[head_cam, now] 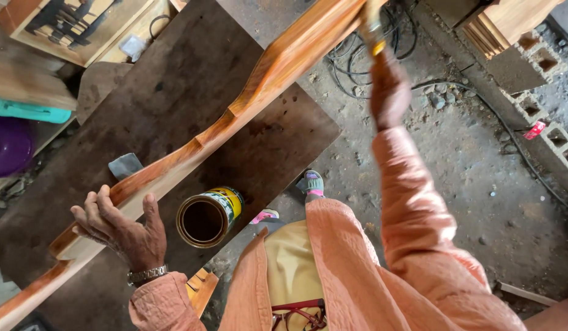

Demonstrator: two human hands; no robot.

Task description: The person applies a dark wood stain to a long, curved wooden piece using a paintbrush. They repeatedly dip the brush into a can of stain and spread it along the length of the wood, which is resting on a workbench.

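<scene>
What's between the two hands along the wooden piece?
Head view: only the carved wooden piece itself spans from left hand to right hand; nothing on it.

- Carved wooden rail [247, 104]: long, glossy orange-brown with a wavy stepped edge, lying slantwise across the dark desk [173, 79] from its near left corner past its far right edge.
- Brush [373, 27]: blurred, yellow-handled, touching the rail's far end.

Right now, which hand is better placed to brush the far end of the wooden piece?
Right hand: it holds the brush at the far end of the wooden piece. Left hand steadies the near end.
</scene>
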